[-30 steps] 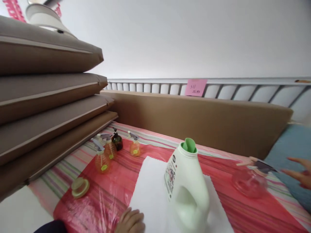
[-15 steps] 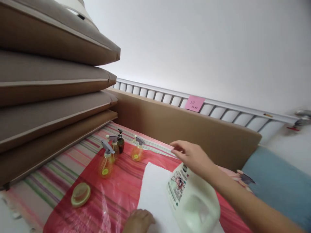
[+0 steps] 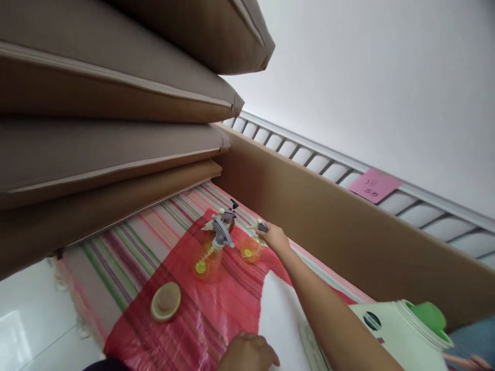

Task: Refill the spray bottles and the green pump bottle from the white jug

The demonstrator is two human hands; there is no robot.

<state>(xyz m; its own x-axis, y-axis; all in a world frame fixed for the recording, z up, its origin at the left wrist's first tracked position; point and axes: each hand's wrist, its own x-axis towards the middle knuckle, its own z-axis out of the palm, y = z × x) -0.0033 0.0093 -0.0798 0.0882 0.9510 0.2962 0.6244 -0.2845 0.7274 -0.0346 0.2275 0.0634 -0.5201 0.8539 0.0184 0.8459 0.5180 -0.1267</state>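
My right hand reaches across to a clear spray bottle with a grey-and-white trigger head, its fingers closed at that head. Low in the view, my left hand rests loosely curled at the edge of a white sheet, holding nothing that I can see. Left of the right hand, another clear spray bottle stands upright, partly covering further bottles behind it. At lower right is a large pale green jug with a green cap, partly behind my right forearm.
A round yellowish lid-like piece lies on the red plastic sheet, over a striped cloth. Thick brown cushions are stacked at left. A brown panel runs along the back, before a radiator with a pink note.
My right hand has left the area above the jug and moved left to the spray bottle's head. The view has swung, shifting the jug rightward. My left hand stays near the white sheet.
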